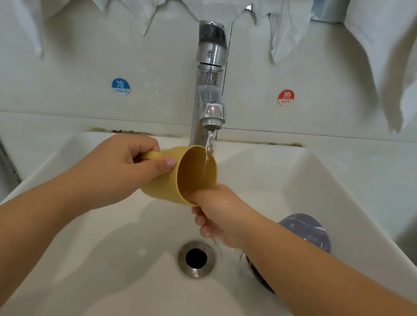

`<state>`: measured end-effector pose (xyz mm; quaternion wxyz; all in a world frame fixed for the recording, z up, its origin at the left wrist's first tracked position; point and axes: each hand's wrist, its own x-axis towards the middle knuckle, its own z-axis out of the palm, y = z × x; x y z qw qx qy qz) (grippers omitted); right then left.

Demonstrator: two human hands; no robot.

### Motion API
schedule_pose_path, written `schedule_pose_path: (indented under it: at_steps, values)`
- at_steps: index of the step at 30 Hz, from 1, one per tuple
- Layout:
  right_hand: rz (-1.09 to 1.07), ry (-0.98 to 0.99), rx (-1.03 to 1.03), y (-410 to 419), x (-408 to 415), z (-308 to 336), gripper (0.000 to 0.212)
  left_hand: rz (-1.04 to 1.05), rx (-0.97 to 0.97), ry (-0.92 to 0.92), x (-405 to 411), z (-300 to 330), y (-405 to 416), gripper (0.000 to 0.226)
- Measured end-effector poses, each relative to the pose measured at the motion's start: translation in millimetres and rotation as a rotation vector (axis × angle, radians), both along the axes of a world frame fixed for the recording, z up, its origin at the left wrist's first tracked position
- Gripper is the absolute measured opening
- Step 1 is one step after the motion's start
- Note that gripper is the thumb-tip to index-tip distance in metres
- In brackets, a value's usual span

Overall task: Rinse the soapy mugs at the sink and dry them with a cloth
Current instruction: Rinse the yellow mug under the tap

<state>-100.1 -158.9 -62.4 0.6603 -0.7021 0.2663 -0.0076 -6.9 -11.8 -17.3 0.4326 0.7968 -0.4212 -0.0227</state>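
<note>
Your left hand (120,163) holds a mug (171,179) under the tap (208,98), above the sink (320,180); your right hand (218,213) reaches inside it. Another mug (307,230) lies right of the drain (196,258).

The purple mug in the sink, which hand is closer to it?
Right. The right hand is beside the purple mug; the left hand holds the yellow mug farther away.

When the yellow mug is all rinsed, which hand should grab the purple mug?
The right hand, probably. The purple mug lies in the sink just beside that arm, while the left hand grips the yellow mug by its handle.
</note>
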Motion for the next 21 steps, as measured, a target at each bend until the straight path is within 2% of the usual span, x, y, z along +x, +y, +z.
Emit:
schedule_pose_path:
  at_steps: [2, 4, 6, 8, 10, 12, 13, 15, 19, 21]
  values:
    - [0.002, 0.087, 0.283, 6.3, -0.2, -0.2, 0.021, 0.012, -0.039, -0.025, -1.5, 0.7, -0.3, 0.041]
    - [0.037, 0.117, 0.431, 8.1, -1.0, 3.1, 0.030, 0.025, -0.062, -0.042, -3.3, 1.5, -0.8, 0.039]
    - [0.065, 0.090, 0.472, 8.6, -1.6, 7.5, 0.032, 0.017, -0.053, -0.052, -5.0, 2.9, -0.5, 0.040]
    - [0.062, 0.058, 0.425, 8.5, -1.8, 11.3, 0.029, -0.021, -0.003, -0.030, -5.2, 4.8, 1.1, 0.046]
    - [0.056, 0.056, 0.285, 4.9, -2.5, 14.2, 0.029, -0.068, 0.087, 0.027, -7.1, 9.6, 3.3, 0.053]
    - [0.068, 0.072, 0.030, -3.4, -4.2, 16.2, 0.028, -0.050, 0.121, 0.092, -6.6, 12.7, 5.2, 0.049]
    - [0.079, 0.080, -0.130, -8.5, -5.4, 16.5, 0.026, -0.010, 0.092, 0.100, -6.6, 13.9, 5.5, 0.040]
    - [0.117, 0.083, -0.362, -15.4, -7.3, 16.5, 0.025, 0.071, 0.083, 0.027, -3.2, 13.3, 7.0, 0.007]
    - [0.198, 0.073, -0.642, -17.7, -8.7, 10.9, 0.025, -0.056, 0.466, -0.008, 1.6, 0.6, 8.1, 0.086]
    - [0.223, 0.020, -0.803, -19.1, -8.0, 7.9, 0.024, -0.140, 0.544, -0.034, -1.2, -8.5, 4.1, 0.103]
